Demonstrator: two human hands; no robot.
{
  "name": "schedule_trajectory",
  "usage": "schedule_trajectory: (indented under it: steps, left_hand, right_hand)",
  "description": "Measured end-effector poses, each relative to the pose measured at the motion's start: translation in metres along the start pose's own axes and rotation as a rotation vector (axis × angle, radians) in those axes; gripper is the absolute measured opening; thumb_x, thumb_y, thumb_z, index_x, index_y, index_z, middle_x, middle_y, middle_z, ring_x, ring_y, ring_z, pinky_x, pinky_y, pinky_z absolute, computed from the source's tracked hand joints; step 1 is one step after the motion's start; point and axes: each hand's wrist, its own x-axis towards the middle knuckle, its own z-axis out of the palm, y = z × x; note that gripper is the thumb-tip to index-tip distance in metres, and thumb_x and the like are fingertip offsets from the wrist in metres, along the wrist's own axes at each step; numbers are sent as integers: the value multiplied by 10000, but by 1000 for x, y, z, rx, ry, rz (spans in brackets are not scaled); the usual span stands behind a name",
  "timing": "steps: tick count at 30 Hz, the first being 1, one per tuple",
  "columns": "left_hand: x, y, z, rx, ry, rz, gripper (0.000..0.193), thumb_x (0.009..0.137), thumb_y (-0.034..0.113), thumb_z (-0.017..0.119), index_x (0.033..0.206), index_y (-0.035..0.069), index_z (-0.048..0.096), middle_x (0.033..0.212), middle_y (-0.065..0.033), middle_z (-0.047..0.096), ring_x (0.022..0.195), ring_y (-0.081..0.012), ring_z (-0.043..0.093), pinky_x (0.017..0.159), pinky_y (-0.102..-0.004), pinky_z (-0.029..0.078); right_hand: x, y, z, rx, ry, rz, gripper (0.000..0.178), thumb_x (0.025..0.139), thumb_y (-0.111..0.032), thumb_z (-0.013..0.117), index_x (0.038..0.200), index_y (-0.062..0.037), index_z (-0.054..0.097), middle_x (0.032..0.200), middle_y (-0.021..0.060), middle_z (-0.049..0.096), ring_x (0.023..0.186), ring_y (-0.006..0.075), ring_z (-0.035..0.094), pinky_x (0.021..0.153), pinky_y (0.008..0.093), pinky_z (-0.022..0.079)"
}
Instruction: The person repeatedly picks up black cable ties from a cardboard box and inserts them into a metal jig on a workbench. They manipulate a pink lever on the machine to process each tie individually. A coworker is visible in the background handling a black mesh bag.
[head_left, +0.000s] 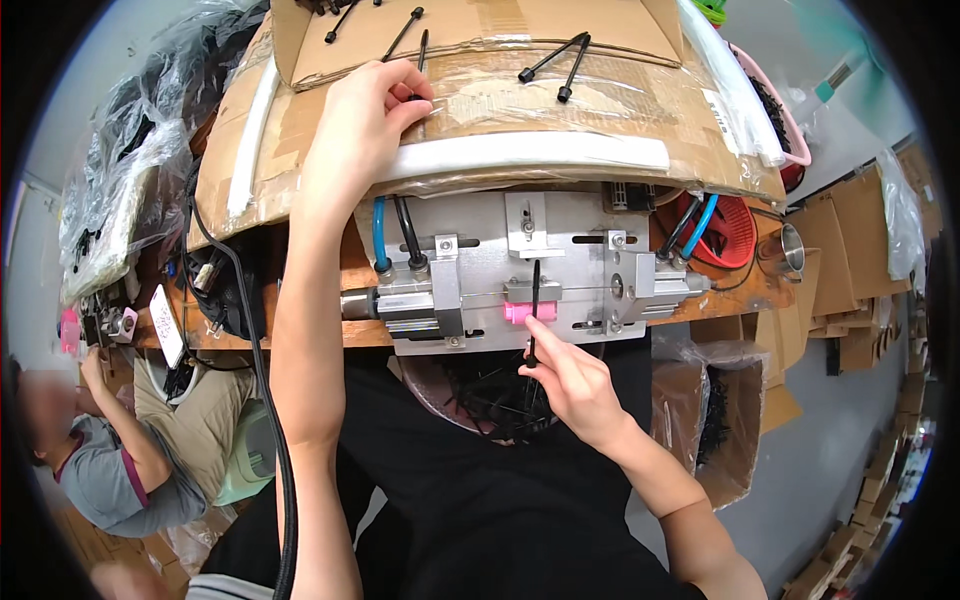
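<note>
Black slim rod (536,285) sits over the middle of the metal fixture (480,225), crossing the pink piece (515,313); touching it or just above, can't tell. Right hand (585,392) pinches its near end between thumb and index finger. Probably light and stiff, smooth enough to swivel in a loose pinch, not very fragile. Best hold looks like that near end, shaft left free. Pink piece: likely light too, glossy.

Beyond, left hand (365,105) is over the cardboard box (480,115), thumb and index finger pinching the near end of a second rod (424,48). Two loose rods (573,72) lie to its right, knobbed ends nearest; knobs should give the surer grip. Wooden desk (735,300) under the fixture.
</note>
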Motion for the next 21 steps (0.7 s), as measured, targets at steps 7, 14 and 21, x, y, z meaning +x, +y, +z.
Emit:
schedule_trajectory:
  steps: [7, 14, 21]
  left_hand:
    - [-41, 41, -19, -83, 150, 18, 248, 807, -17, 676, 1049, 31, 649, 820, -61, 566, 711, -141, 524, 698, -273, 466]
    - [-175, 120, 24, 103, -72, 46, 711, 780, -19, 694, 1426, -60, 399, 935, -97, 545, 835, -235, 541, 761, -357, 474]
    - [-198, 130, 77, 364, -188, 99, 679, 744, 31, 592, 1388, -103, 421, 860, -44, 468, 782, -153, 496, 741, -252, 461]
  right_hand:
    - [5, 3, -6, 66, -39, -10, 660, 779, 8, 732, 1384, 11, 468, 824, 138, 607, 743, 290, 616, 682, 381, 501]
    - [8, -15, -44, -19, 95, 114, 772, 680, -202, 862, 1352, -17, 530, 816, 65, 613, 553, 150, 494, 512, 281, 449]
    - [-1, -5, -59, 88, 294, 112, 715, 739, -294, 837, 1320, 1, 541, 880, 79, 646, 502, 64, 400, 451, 200, 346]
